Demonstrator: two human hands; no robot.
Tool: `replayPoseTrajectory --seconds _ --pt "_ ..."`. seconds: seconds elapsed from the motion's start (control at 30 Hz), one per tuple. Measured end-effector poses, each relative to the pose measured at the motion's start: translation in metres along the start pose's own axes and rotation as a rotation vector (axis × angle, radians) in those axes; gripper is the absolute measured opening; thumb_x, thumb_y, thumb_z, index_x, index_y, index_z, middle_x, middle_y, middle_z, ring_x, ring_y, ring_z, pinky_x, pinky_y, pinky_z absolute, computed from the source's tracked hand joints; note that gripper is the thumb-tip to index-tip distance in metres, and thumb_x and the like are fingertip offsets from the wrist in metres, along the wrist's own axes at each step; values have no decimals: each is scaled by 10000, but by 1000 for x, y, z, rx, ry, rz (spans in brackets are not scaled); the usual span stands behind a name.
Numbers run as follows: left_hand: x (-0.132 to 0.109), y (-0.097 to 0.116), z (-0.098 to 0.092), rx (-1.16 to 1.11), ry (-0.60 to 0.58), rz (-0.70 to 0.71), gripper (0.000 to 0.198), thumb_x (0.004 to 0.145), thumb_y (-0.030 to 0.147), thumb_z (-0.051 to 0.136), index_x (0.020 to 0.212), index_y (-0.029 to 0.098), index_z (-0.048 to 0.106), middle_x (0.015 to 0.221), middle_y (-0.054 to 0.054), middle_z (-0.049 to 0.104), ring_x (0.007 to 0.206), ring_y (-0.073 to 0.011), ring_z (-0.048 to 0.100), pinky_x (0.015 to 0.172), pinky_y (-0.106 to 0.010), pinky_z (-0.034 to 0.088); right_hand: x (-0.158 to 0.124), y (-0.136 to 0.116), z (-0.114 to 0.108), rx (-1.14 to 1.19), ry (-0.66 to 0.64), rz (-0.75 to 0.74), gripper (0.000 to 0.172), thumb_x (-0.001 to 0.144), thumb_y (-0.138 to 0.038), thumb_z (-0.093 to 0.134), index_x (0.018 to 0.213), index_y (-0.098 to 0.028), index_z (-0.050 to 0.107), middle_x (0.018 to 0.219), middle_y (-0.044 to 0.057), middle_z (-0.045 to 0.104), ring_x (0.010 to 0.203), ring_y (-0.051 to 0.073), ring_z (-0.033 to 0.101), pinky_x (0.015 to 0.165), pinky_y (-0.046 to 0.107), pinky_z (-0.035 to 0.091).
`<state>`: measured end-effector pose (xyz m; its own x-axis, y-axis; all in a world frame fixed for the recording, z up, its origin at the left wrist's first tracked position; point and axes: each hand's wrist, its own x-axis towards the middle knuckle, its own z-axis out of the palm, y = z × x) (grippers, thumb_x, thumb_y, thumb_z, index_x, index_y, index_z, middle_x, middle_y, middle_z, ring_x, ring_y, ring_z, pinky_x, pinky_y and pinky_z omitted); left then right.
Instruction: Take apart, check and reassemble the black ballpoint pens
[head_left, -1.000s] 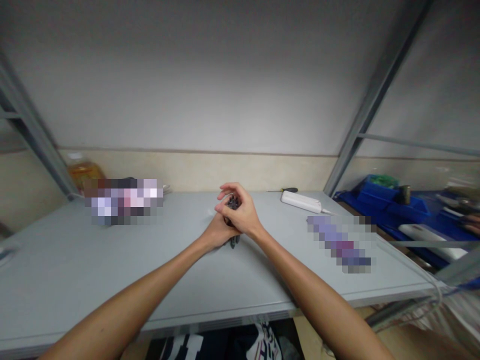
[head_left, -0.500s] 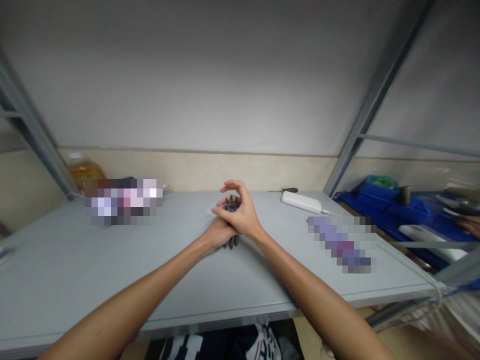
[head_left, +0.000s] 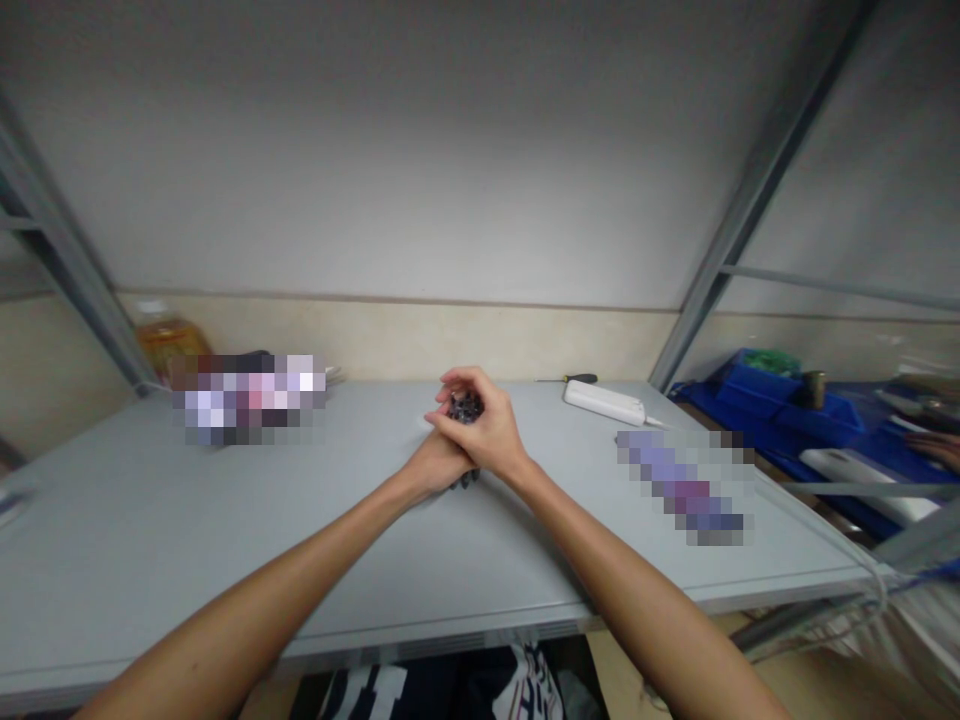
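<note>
A bundle of dark, slim, pen-like pieces (head_left: 466,407) stands above the middle of the desk, with more of its ends showing below my hands. My left hand (head_left: 439,460) is closed round the middle of the bundle, its fingers mostly hidden behind my right hand. Curled about the upper end is my right hand (head_left: 487,425), thumb toward the left and fingers arched over the top. Both hands touch each other at the wrist and palm. The exact kind of the pieces is too small to make out.
On the grey desk (head_left: 225,540), a white power strip (head_left: 604,402) and a screwdriver (head_left: 577,379) lie at the back right. Blurred-out items lie left and right. A bottle of amber liquid (head_left: 169,340) stands back left. Beyond the right frame post are blue trays (head_left: 795,415).
My right fingers have closed a little further over the top of the bundle. The bundle has shifted or turned slightly, with less of its lower ends showing.
</note>
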<state>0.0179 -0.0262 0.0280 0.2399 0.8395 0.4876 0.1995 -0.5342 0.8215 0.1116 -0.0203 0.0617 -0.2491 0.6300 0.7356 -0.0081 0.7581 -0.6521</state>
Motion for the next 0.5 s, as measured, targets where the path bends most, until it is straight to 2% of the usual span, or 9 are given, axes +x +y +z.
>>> replayPoseTrajectory --seconds 0.13,0.27,0.37,0.5 --pt "-2 1 -1 -44 -33 -63 424 604 155 586 1026 137 538 1001 -107 621 1131 -245 481 990 -369 356 0 2 0 -17 8 30 404 614 -259 729 944 -221 500 776 -17 578 636 118 569 671 272 469" --pt "-4 3 -3 -135 -76 -213 519 545 132 589 1060 124 526 1137 -100 575 1085 -235 518 934 -344 420 0 5 1 29 16 88 529 590 -283 746 1022 -233 446 825 -24 570 648 107 586 668 261 480" --pt "-5 -1 -3 -180 -74 -277 482 545 140 565 1026 123 549 1099 -86 598 1038 -231 545 885 -340 460 -2 7 2 62 21 102 575 591 -277 748 1054 -244 409 870 -18 569 691 114 604 696 270 489" --pt "-5 -13 -1 -199 -67 -268 378 591 174 536 964 143 589 1037 -61 628 995 -216 566 848 -323 489 -6 10 4 10 39 50 599 577 -265 765 1060 -244 411 906 -5 578 740 128 613 744 290 488"
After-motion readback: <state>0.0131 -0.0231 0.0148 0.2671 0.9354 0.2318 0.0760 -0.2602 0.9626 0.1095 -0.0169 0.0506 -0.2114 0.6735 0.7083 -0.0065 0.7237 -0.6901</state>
